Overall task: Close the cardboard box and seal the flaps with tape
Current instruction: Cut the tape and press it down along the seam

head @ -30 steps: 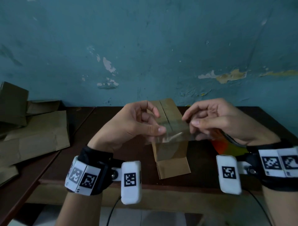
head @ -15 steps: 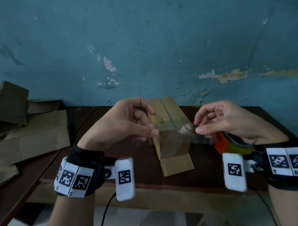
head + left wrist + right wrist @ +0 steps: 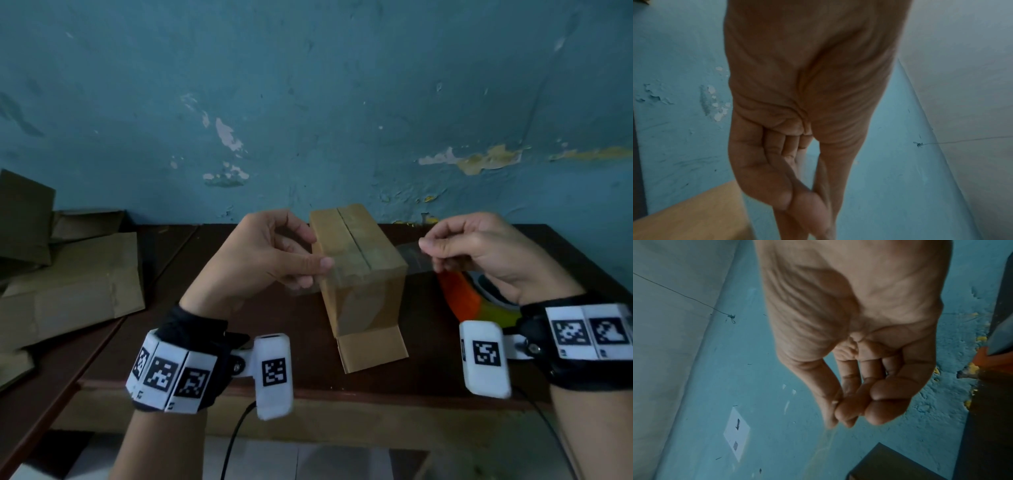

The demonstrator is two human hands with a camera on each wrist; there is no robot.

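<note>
A small brown cardboard box [image 3: 356, 260] stands on the dark wooden table [image 3: 301, 363], top flaps folded shut with a seam down the middle and one flap lying flat at its front. A strip of clear tape [image 3: 409, 260] is stretched across the box's near end. My left hand [image 3: 274, 260] pinches the tape's left end between thumb and fingers, just left of the box. My right hand [image 3: 472, 253] pinches the right end, held right of the box. In the right wrist view the thin tape [image 3: 824, 449] trails down from my pinched fingertips [image 3: 840, 412]. The box corner [image 3: 690, 216] shows in the left wrist view.
An orange and yellow tape dispenser [image 3: 469, 301] lies on the table under my right hand. Flattened cardboard pieces [image 3: 68, 274] are piled at the left. A peeling blue wall [image 3: 308, 120] rises right behind the table.
Both hands have moved apart, stretching the tape wider across the box. The tape has come down from in front of the box to about its top.
</note>
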